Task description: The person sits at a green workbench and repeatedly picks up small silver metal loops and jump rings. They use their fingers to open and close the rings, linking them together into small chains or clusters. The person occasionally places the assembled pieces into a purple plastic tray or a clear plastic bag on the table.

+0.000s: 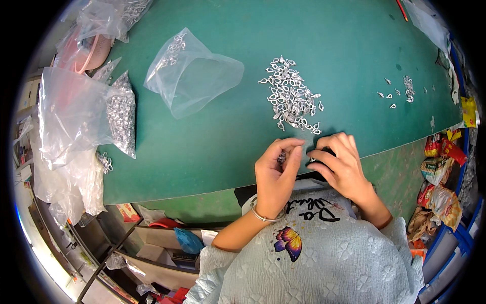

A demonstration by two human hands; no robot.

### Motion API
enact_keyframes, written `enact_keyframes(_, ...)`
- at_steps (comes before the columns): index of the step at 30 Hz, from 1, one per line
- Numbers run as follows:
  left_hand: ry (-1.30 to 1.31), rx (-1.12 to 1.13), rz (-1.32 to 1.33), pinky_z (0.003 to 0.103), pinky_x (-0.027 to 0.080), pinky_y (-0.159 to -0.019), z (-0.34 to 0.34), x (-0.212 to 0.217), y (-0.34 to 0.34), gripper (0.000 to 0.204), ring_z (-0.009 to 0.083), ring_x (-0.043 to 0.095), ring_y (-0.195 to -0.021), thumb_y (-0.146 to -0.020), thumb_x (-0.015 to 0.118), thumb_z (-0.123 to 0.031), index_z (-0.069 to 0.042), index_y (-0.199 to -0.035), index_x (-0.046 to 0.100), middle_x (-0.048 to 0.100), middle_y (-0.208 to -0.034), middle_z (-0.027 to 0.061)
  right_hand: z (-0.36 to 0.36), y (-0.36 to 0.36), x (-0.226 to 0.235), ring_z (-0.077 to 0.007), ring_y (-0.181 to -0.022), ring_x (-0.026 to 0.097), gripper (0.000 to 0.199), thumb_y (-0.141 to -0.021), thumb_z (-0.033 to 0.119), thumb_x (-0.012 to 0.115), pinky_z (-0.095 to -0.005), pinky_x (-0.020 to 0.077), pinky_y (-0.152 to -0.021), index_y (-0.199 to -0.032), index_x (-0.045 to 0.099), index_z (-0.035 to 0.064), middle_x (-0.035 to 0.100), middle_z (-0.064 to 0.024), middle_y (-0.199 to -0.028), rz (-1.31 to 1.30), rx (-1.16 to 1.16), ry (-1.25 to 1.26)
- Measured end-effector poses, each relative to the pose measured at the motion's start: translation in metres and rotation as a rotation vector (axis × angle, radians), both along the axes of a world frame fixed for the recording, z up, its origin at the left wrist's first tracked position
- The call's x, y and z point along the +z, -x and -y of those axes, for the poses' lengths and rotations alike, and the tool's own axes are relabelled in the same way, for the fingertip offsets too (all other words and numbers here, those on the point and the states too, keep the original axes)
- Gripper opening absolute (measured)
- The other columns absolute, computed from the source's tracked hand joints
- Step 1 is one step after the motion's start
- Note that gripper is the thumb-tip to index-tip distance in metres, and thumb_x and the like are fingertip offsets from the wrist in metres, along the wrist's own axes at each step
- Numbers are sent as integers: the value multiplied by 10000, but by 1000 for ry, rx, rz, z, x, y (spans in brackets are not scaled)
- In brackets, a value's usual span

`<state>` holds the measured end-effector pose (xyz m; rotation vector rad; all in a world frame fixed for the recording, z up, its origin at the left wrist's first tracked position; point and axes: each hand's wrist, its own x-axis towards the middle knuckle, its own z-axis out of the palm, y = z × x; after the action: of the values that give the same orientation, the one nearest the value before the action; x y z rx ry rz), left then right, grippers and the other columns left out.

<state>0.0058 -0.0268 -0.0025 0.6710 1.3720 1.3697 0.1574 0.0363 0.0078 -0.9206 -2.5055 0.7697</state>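
My left hand is at the near edge of the table, fingers curled around small silver metal pieces that show between thumb and fingers. Close beside it, my right hand is bent in a pinch on one small silver metal piece. The fingertips of the two hands are a short way apart. Just beyond them lies a loose pile of silver loop-shaped metal pieces, each a teardrop ring with a narrow end. Their exact kind is too small to tell.
A clear plastic bag with several pieces inside lies left of the pile on the green table. Further left stand a filled bag of metal pieces and a pink basket. A smaller cluster lies at right.
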Motion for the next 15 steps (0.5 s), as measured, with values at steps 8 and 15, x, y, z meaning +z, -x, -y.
enact_keyframes(8, -17, -33, 118, 152, 333, -585, 1, 2, 1, 182, 14, 392, -654, -789, 584, 62, 26, -968, 587, 491, -759, -30, -2, 4, -8, -172, -688, 538, 60, -745, -1, 630, -265, 419, -661, -799, 603, 4, 602, -88, -805, -426, -295, 352)
enact_keyframes(15, -126, -40, -86, 167, 331, -520, -4, 10, -8, 243, 21, 353, -561, -689, 643, 118, 27, -912, 608, 500, -740, 3, 16, 13, -10, -79, -753, 545, 112, -845, 64, 579, -212, 432, -702, -909, 593, -27, 622, -51, -830, -979, -459, 1261)
